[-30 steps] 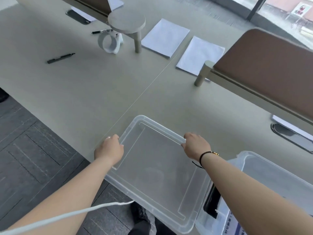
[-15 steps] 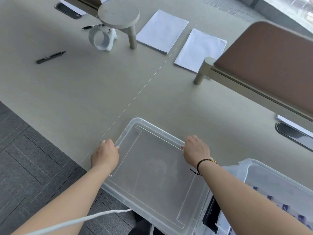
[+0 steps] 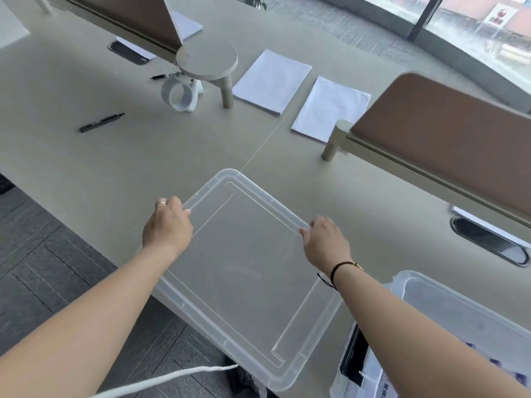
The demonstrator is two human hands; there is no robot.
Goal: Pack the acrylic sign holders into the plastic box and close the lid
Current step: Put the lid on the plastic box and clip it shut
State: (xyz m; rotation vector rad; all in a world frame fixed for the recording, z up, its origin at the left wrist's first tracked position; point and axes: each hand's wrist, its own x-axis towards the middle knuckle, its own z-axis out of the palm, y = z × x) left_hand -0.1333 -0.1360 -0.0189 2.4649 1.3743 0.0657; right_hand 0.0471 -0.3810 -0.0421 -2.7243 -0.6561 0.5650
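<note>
The clear lid (image 3: 253, 271) is held flat at the near edge of the table (image 3: 120, 173), its near end overhanging the floor. Its left rim is clamped by the left hand (image 3: 168, 225), its far right rim by the right hand (image 3: 326, 244); fingers are curled over both edges. The plastic box (image 3: 448, 314) stands just to the right, uncovered, with printed contents seen dimly through its wall. A pen (image 3: 101, 122) and two paper sheets (image 3: 271, 80) lie farther off.

Clear plastic lid (image 3: 247, 271) lies flat, overhanging the near table edge, its long sides gripped between left hand (image 3: 168, 225) and right hand (image 3: 326, 245). Open clear plastic box (image 3: 459, 308) sits just right of the right forearm, contents blurred.
</note>
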